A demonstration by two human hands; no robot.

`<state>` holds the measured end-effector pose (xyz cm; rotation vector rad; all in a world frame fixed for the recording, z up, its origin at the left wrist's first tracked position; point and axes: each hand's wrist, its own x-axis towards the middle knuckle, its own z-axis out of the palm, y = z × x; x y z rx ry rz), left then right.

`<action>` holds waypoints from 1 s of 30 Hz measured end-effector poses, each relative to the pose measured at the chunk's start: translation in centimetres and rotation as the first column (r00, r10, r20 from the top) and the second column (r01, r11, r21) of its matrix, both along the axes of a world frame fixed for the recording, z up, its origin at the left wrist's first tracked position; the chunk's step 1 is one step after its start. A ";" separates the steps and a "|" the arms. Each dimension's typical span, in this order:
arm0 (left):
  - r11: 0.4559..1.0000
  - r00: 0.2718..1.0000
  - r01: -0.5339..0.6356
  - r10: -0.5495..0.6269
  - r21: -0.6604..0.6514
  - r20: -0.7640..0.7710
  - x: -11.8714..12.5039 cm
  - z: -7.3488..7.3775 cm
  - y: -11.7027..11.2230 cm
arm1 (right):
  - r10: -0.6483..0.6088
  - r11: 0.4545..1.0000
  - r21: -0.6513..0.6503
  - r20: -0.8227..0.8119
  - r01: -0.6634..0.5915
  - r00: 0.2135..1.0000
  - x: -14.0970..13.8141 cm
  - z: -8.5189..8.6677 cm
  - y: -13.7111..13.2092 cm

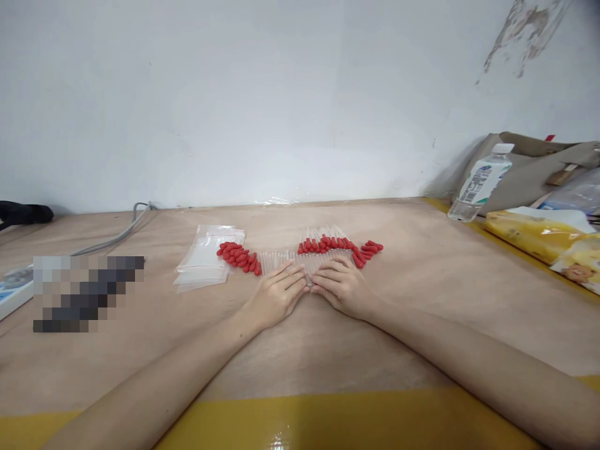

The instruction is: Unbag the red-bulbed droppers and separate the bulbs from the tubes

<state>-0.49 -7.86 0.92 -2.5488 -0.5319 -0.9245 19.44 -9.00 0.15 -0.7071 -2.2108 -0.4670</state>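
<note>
A row of thin clear glass tubes (272, 262) lies side by side in the middle of the table. My left hand (282, 290) rests on the near part of this row, fingers stretched out and lying flat. From the right, my right hand (344, 284) covers the other part, its fingers also extended. The fingertips of both hands almost meet. Behind the row are glass droppers (328, 240) with red rubber bulbs toward me. Loose red rubber bulbs (238, 256) are heaped at the left end, and more red bulbs (368, 251) lie at the right.
Clear plastic bags (204, 259) are stacked left of the bulbs. A grey cable (110, 240) and a blurred-out dark object (91, 294) lie farther left. At the right stand a plastic bottle (480, 184) and a grey bag (527, 165), with a yellow packet (534, 234) in front.
</note>
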 end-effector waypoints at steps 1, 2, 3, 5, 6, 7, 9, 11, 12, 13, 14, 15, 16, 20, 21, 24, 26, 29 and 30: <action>1.000 1.000 0.015 -0.015 -0.016 0.001 0.0 0.0 -0.1 | 0.020 1.000 0.000 0.009 -0.020 1.000 0.0 0.0 0.0; 0.999 1.000 0.029 -0.029 -0.038 0.003 0.0 0.1 -0.1 | 0.039 0.999 -0.003 0.018 -0.039 0.999 0.1 0.1 0.0; 0.997 0.999 0.042 -0.042 -0.063 0.006 0.0 0.1 -0.1 | 0.058 0.998 -0.006 0.024 -0.058 0.998 0.1 0.1 0.0; 0.992 0.998 0.063 -0.061 -0.109 0.015 -0.1 0.1 -0.2 | 0.085 0.996 -0.002 0.022 -0.085 0.996 0.3 0.2 -0.1; 0.989 0.997 0.070 -0.068 -0.127 0.019 -0.2 0.0 -0.2 | 0.094 0.995 0.007 0.017 -0.095 0.995 0.3 0.2 -0.1; 0.987 0.997 0.075 -0.072 -0.142 0.022 -0.2 0.0 -0.1 | 0.101 0.995 0.018 0.011 -0.101 0.995 0.4 0.3 -0.1; 0.983 0.997 0.080 -0.076 -0.165 0.030 -0.3 0.0 -0.1 | 0.104 0.994 0.040 0.002 -0.104 0.995 0.4 0.3 -0.2; 0.979 0.996 0.085 -0.079 -0.184 0.039 -0.4 -0.1 -0.1 | 0.106 0.992 0.064 -0.001 -0.106 0.994 0.5 0.3 -0.3; 0.977 0.996 0.088 -0.082 -0.192 0.041 -0.4 -0.1 -0.1 | 0.107 0.991 0.076 -0.002 -0.107 0.994 0.6 0.3 -0.3; 0.976 0.996 0.090 -0.083 -0.199 0.044 -0.5 -0.1 -0.2 | 0.108 0.990 0.089 0.001 -0.108 0.994 0.6 0.3 -0.3; 0.975 0.995 0.091 -0.083 -0.204 0.047 -0.6 -0.1 -0.2 | 0.108 0.989 0.099 0.005 -0.108 0.994 0.7 0.3 -0.3; 0.974 0.995 0.090 -0.082 -0.209 0.048 -0.6 -0.1 -0.2 | 0.106 0.989 0.106 0.011 -0.107 0.994 0.8 0.3 -0.3; 0.973 0.995 0.090 -0.081 -0.213 0.050 -0.7 -0.1 -0.2 | 0.104 0.988 0.112 0.017 -0.106 0.994 0.8 0.3 -0.3; 0.970 0.993 0.107 -0.095 -0.217 0.064 -0.7 -0.2 -0.4 | 0.110 0.985 0.131 0.034 -0.113 0.993 0.9 0.2 -0.5; 0.970 0.992 0.113 -0.100 -0.216 0.070 -0.7 -0.2 -0.4 | 0.110 0.984 0.137 0.040 -0.114 0.993 0.9 0.3 -0.6; 0.970 0.990 0.126 -0.109 -0.207 0.090 -1.2 -0.2 -0.3 | 0.092 0.984 0.150 0.070 -0.101 0.993 1.5 0.3 -0.6; 0.980 0.989 0.089 -0.066 -0.179 0.129 -1.9 -0.1 0.0 | 0.049 0.987 0.154 0.042 -0.055 0.998 2.5 0.5 -0.4; 0.983 0.959 -0.101 0.138 -0.156 0.249 -3.5 0.4 1.0 | -0.116 0.983 0.126 -0.117 0.130 0.986 4.7 1.0 0.3; 0.969 0.936 -0.177 0.219 -0.170 0.276 -3.9 0.5 1.4 | -0.196 0.972 0.099 -0.169 0.215 0.966 5.5 1.3 0.6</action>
